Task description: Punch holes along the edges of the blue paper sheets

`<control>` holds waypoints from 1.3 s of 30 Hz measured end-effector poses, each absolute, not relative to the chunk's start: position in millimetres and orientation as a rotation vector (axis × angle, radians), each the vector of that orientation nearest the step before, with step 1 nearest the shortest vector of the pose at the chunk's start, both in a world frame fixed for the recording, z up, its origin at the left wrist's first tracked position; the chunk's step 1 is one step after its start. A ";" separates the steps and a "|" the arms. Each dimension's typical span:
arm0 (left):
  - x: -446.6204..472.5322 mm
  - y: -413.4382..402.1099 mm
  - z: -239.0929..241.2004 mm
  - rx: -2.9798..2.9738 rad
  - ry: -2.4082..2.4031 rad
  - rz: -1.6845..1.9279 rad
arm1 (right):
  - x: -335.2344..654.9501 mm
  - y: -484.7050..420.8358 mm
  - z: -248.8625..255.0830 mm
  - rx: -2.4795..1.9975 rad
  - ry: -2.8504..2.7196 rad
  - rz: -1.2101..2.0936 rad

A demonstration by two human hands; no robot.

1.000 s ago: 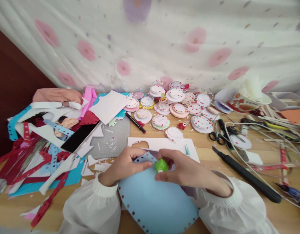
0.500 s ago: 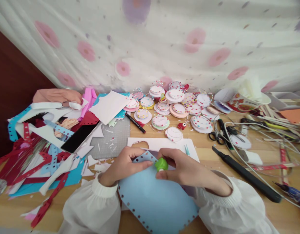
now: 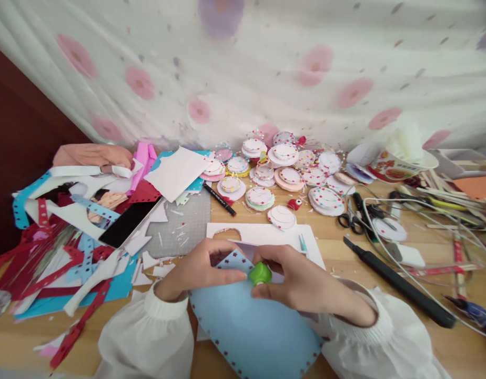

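Fingers (image 3: pixel 230 276) of the left hand (image 3: pixel 198 269) clamp right down on the light blue paper (image 3: pixel 259 326), thumb laid flat on top, the others partly hidden! And what a sheet, in front of the person, beneath both hands, dark flower-like shapes dotted along its border! Across to the small green tool (image 3: pixel 261 273), close by that left thumb tip, and the right hand (image 3: pixel 296 278) has it, thumb and fingers pinched around it! Further right, black-handled scissors (image 3: pixel 351 223), then a long black tool (image 3: pixel 403 287) slanting over the tabletop (image 3: pixel 337 339), and out wide, a blue-handled tool (image 3: pixel 475 316)!
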State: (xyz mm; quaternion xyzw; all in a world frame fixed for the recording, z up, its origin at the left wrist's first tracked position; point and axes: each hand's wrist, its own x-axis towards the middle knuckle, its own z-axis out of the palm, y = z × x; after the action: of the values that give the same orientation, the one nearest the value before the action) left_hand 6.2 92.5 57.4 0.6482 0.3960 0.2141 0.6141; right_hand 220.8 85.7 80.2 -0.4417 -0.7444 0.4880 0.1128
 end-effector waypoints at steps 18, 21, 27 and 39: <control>12.4 86.6 61.7 1.786 1.074 0.466 | 205.3 82.6 67.6 -1.338 -2.181 1.292; 11.8 86.8 60.2 1.798 1.048 0.494 | 203.9 82.7 62.2 -1.353 -2.171 1.273; 13.0 88.1 55.2 1.810 1.082 0.533 | 206.0 87.5 59.8 -1.290 -2.124 1.337; 14.3 88.7 54.0 1.779 1.117 0.400 | 240.9 102.2 79.6 -1.259 -2.250 1.610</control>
State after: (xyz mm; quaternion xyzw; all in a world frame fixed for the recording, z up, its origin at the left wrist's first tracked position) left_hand 14.3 88.7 54.0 0.7296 0.4580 0.1639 0.4807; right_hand 240.9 102.2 79.6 -0.4138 -0.7392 0.5290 0.0510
